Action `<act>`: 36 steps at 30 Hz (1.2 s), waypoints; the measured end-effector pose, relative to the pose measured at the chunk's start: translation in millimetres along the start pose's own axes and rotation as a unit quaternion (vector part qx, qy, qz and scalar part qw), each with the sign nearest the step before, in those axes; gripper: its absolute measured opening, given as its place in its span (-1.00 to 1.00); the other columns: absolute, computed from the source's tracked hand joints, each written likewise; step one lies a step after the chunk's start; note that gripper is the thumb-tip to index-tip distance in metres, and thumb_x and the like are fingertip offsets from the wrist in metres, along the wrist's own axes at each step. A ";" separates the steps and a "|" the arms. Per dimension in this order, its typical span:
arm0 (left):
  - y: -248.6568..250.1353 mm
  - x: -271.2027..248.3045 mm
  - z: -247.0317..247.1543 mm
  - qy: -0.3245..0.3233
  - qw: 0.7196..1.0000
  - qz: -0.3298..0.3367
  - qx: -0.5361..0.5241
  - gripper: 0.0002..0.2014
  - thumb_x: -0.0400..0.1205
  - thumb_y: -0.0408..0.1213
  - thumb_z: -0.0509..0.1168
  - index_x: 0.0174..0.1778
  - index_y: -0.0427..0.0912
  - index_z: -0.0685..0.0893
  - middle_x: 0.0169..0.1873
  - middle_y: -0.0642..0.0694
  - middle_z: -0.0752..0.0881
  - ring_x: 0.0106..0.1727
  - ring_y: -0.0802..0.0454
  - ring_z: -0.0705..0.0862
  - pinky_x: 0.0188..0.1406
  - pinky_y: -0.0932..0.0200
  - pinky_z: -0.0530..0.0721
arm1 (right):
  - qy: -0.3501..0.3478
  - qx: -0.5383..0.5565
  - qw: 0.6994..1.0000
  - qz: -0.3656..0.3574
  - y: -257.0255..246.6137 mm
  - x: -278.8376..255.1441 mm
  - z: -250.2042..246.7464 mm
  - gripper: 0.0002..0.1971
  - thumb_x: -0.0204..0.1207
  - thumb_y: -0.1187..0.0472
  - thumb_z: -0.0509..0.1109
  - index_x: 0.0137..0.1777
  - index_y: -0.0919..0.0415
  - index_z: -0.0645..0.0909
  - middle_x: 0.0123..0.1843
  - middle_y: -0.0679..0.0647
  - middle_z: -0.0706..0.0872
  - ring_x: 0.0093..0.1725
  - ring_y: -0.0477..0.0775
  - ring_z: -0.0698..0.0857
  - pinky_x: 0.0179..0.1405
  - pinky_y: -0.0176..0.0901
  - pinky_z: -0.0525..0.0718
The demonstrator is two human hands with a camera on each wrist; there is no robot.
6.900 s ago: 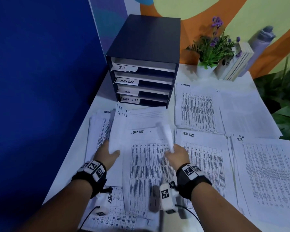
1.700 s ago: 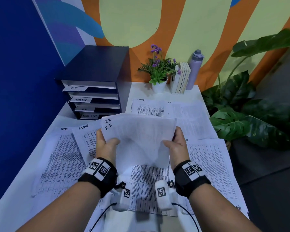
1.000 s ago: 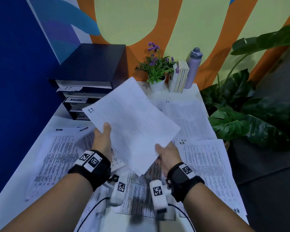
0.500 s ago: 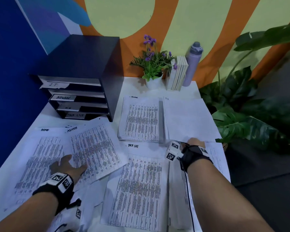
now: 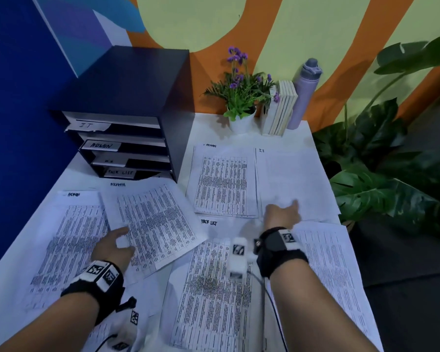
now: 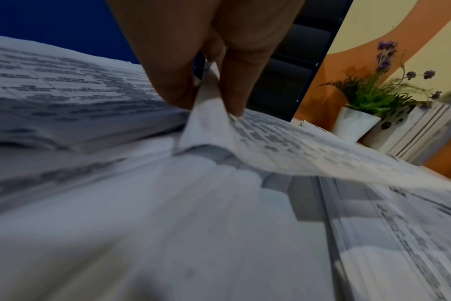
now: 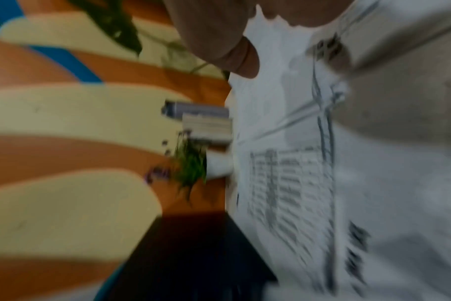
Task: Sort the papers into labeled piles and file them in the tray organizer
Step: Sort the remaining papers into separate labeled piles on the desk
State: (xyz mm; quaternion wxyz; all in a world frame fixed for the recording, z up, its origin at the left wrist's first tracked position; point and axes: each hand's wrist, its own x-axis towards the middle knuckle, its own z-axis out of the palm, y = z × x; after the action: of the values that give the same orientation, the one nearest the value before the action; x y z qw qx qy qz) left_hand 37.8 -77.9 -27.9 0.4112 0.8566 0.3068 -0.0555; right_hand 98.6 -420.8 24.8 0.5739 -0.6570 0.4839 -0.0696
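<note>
On the table (image 5: 208, 128) right in front of you, papers everywhere, and your left hand (image 5: 114, 247) is on the tilted ADMIN sheet (image 5: 150, 219) that lies skewed over a second ADMIN page (image 5: 69, 232). The wrist view shows it plainly: thumb and fingertips (image 6: 234, 97) pinch the near corner of that sheet, lifting it off the ones below. That grip is closed on paper. Your right hand (image 5: 282, 214) reaches out onto the near edge of the I.T. pile (image 5: 292, 181), beside the far ADMIN pile (image 5: 224, 181); whether its fingers lie flat or have hold of the sheet, I cannot tell, the wrist picture is too blurred.

Handling, as I judge it: these sheets are light and floppy, and the pinched one already droops away from the corner. One-corner holds let it swing and crease, so slide your thumb further in along the edge before you carry it. Loose pages will skate on each other, so lift, don't drag.

Ahead waits the tray organizer (image 5: 127, 102), four labelled slots, back left. A TASK LIST sheet (image 5: 214, 288) lies between your forearms, not yet gathered.
</note>
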 end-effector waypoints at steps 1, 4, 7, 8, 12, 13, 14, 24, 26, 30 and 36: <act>2.2 -0.4 -0.6 0.006 1.000 0.007 0.004 -0.57 0.60 -0.46 0.33 0.37 0.00 0.63 0.21 -0.20 0.68 0.01 -0.15 0.66 0.05 0.13 0.64 | -0.072 -0.010 0.997 -0.033 7.0 -17.3 8.9 -0.33 0.53 0.52 0.24 0.63 0.14 0.27 0.62 0.17 0.28 0.26 0.19 0.64 -0.09 -0.29 0.67; 10.1 -6.8 -6.5 0.041 0.998 0.035 -0.018 -0.54 0.66 -0.47 0.19 0.26 0.21 0.67 -0.06 -0.09 0.73 -0.50 -0.08 0.57 -0.49 0.13 0.64 | -0.259 -0.096 0.955 -0.111 35.8 -51.0 34.0 -0.57 0.61 0.35 0.30 0.46 0.06 0.50 0.55 0.02 0.46 0.19 -0.09 0.63 0.07 -0.33 0.61; 16.1 -20.4 -12.4 0.041 0.996 0.063 -0.037 -0.49 0.67 -0.51 0.15 0.17 0.31 0.65 0.27 -0.11 0.64 -0.57 0.00 0.49 -0.59 0.15 0.61 | -0.350 -0.171 0.911 -0.136 51.7 -65.1 51.7 -0.56 0.64 0.22 0.26 0.52 0.08 0.46 0.50 0.04 0.52 0.03 -0.19 0.65 -0.03 -0.28 0.70; 17.8 -27.1 -14.0 0.036 0.995 0.085 -0.034 -0.49 0.66 -0.52 0.15 0.16 0.29 0.65 0.31 -0.05 0.61 -0.51 0.09 0.50 -0.56 0.18 0.63 | -0.366 -0.189 0.901 -0.137 54.9 -67.4 55.2 -0.54 0.64 0.18 0.24 0.54 0.06 0.42 0.49 0.07 0.54 0.04 -0.13 0.68 -0.02 -0.20 0.74; 18.7 -46.3 -21.8 0.003 0.983 0.180 -0.037 -0.55 0.62 -0.56 0.25 0.14 0.16 0.67 0.36 0.11 0.56 -0.23 0.40 0.48 -0.43 0.59 0.56 | -0.407 -0.208 0.881 -0.121 57.3 -72.0 57.0 -0.55 0.64 0.13 0.29 0.51 0.03 0.34 0.44 0.04 0.55 0.26 0.07 0.64 0.27 -0.12 0.60; 18.8 -48.8 -22.1 -0.010 0.980 0.195 -0.044 -0.55 0.60 -0.55 0.28 0.14 0.18 0.66 0.32 0.13 0.57 -0.13 0.36 0.56 -0.22 0.54 0.63 | -0.411 -0.198 0.882 -0.116 56.9 -70.0 56.1 -0.55 0.63 0.21 0.30 0.48 0.04 0.33 0.44 0.04 0.52 0.30 0.13 0.64 0.31 -0.05 0.61; 19.2 -50.1 -21.4 -0.028 0.976 0.206 -0.060 -0.53 0.59 -0.54 0.32 0.13 0.23 0.63 0.29 0.12 0.59 0.01 0.28 0.61 0.04 0.39 0.66 | -0.403 -0.191 0.887 -0.119 55.5 -68.4 54.3 -0.56 0.60 0.33 0.28 0.43 0.03 0.33 0.41 0.03 0.51 0.28 0.18 0.66 0.27 0.03 0.64; -18.5 13.2 -29.1 -0.061 0.976 0.080 0.192 -0.29 0.60 -0.13 0.36 0.65 0.08 0.19 0.67 -0.09 0.13 0.67 -0.09 0.10 0.58 -0.29 0.20 | -0.087 -0.146 0.966 -0.193 11.0 -0.9 49.6 -0.70 0.60 0.49 0.09 0.09 0.10 0.51 -0.05 0.13 0.68 -0.37 -0.02 0.57 -0.53 -0.36 0.45; -27.9 21.7 -34.4 -0.070 0.963 0.030 0.259 -0.26 0.62 0.00 0.30 0.67 0.19 0.07 0.70 -0.01 -0.07 0.69 -0.13 -0.05 0.55 -0.45 0.10 | -0.102 -0.179 0.956 -0.209 1.5 14.8 60.7 -0.71 0.60 0.47 0.09 0.13 0.13 0.51 -0.03 0.16 0.67 -0.24 0.11 0.62 -0.36 -0.30 0.45; -43.4 27.6 -48.8 -0.078 0.965 -0.005 0.250 -0.22 0.60 0.08 0.30 0.68 0.22 0.03 0.70 -0.05 -0.16 0.68 -0.21 -0.18 0.57 -0.43 0.08 | -0.119 -0.234 0.938 -0.229 -12.9 34.6 84.5 -0.64 0.56 0.48 0.10 0.28 0.22 0.52 0.08 0.15 0.62 0.08 0.25 0.67 -0.12 -0.17 0.57; -58.1 28.2 -72.2 -0.085 0.967 -0.024 0.239 -0.11 0.52 0.19 0.37 0.68 0.20 0.01 0.69 -0.11 -0.20 0.68 -0.23 -0.24 0.64 -0.24 0.00 | -0.080 -0.451 0.853 -0.249 -11.4 39.0 104.7 -0.46 0.51 0.31 0.37 0.50 0.07 0.45 0.63 0.20 0.19 0.52 0.32 0.32 0.44 0.19 0.37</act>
State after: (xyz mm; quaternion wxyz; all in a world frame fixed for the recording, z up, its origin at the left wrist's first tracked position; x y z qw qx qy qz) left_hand 15.9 16.5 -29.3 0.2171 0.9146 0.2691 -0.2095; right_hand 193.0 -378.3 -18.6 0.2145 -0.9456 0.2349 0.0682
